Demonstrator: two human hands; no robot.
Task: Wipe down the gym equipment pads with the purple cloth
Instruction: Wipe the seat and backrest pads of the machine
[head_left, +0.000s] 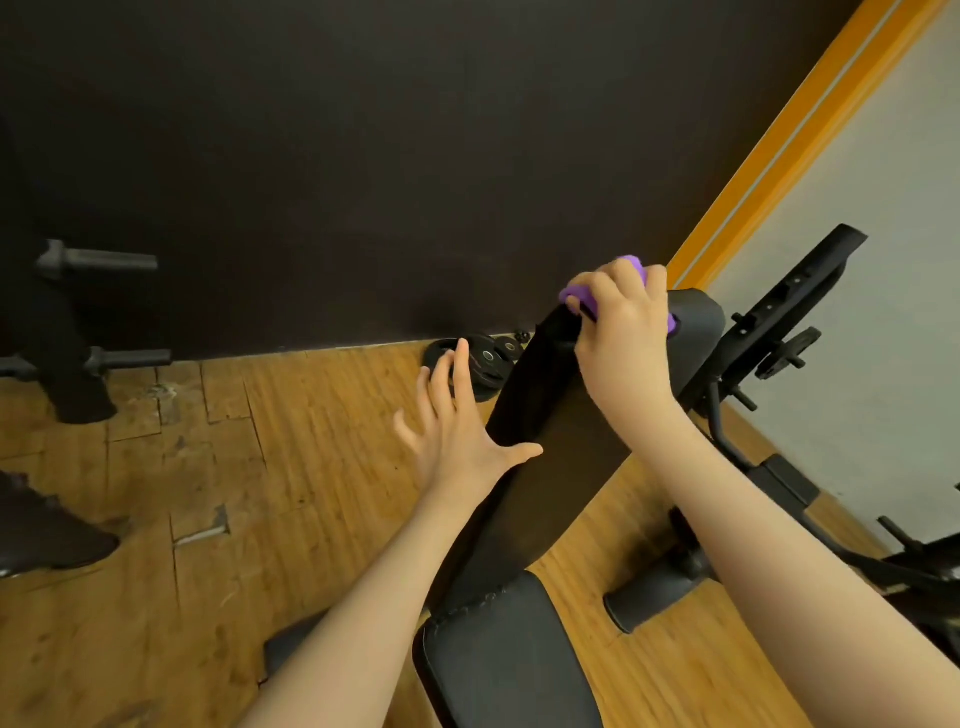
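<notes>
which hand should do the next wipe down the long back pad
Right. The right hand already grips the purple cloth at the top of the back pad. The left hand holds nothing, fingers spread at the pad's left edge.

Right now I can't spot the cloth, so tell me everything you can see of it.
The cloth is purple, soft-looking and bunched up, mostly hidden inside the right hand, whose curled fingers grip it. Only small bits show: above the knuckles, beside the fingertips and below the hand's right edge. It is pressed onto the top end of the raised black backrest pad. Its full size and shape cannot be told.
</notes>
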